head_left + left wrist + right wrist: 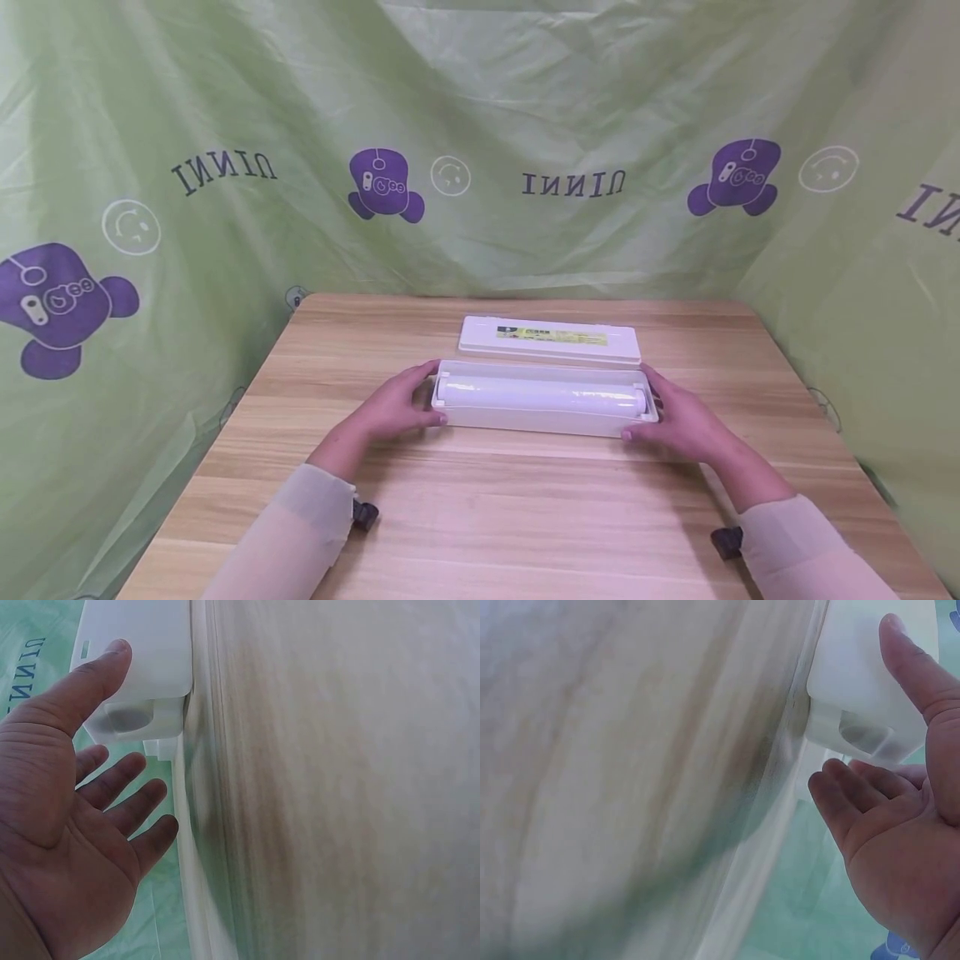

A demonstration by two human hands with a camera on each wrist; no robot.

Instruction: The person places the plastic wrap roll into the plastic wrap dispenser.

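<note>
A long white plastic box (540, 419) lies crosswise on the table with its top off. Inside it rests a roll of cling film (540, 395), wrapped in shiny clear film. My left hand (392, 406) grips the box's left end, thumb on the front wall and index finger at the back corner. In the left wrist view, the other fingers of that hand (82, 787) spread below the box end. At the right end, my right hand (686, 419) holds the box likewise, its thumb on the front wall (862, 660) in the right wrist view.
Just behind the box lies its white lid (480, 335), bearing a green and yellow label. The wood-grain table (510, 517) extends toward me. A green printed curtain (480, 242) hangs around the back and both sides.
</note>
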